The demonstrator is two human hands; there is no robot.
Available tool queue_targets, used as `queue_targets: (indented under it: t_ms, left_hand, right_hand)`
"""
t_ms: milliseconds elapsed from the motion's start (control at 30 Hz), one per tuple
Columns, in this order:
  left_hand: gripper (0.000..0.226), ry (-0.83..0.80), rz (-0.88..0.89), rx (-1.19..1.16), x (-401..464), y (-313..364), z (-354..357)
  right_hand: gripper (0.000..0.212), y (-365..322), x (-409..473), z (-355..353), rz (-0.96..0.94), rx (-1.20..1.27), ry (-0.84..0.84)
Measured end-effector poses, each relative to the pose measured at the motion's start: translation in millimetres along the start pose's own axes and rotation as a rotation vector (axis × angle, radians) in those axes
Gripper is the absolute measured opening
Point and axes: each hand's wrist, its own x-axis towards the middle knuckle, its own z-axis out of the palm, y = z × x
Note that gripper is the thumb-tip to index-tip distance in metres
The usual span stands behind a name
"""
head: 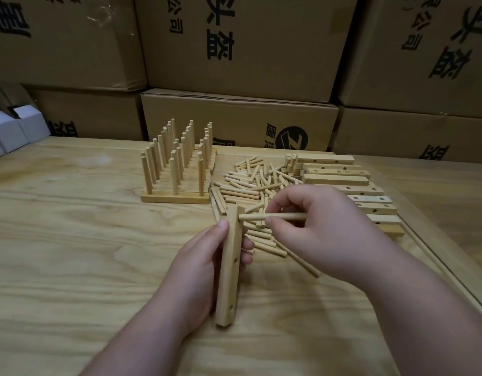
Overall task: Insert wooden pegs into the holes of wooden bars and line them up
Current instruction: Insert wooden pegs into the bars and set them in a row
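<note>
My left hand (202,270) grips a wooden bar (229,278) lengthwise, its hole side facing right; two empty holes show lower down. My right hand (316,229) pinches a wooden peg (257,217) held level, its left tip at the bar's top hole. A pile of loose pegs (250,185) lies behind my hands. Several finished bars with upright pegs (177,164) stand lined up at the back left. Empty bars (340,180) are laid in a row on the right.
The wooden table (71,240) carries everything. Stacked cardboard boxes (240,50) wall off the back. Small white boxes (12,131) sit at the far left edge. A seam in the table runs diagonally at the right.
</note>
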Motion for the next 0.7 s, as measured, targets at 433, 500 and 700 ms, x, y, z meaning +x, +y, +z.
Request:
queue_targets:
  t_ms: [433,500,700]
  left_hand:
    - [0.039,-0.082,0.015,0.006,-3.2,2.7,-0.2]
    - [0.041,-0.095,0.01,0.018,-2.5,2.0,-1.3]
    - [0.054,-0.148,-0.008,0.044,-2.5,0.9,-4.8]
  right_hand:
    - [0.011,-3.0,-0.6,-3.8,0.063,-0.045,-0.046]
    - [0.011,-2.9,-0.7,-2.1,0.071,-0.052,-0.063]
    - [0.011,-1.4,-0.3,-2.2,0.089,0.009,-0.105]
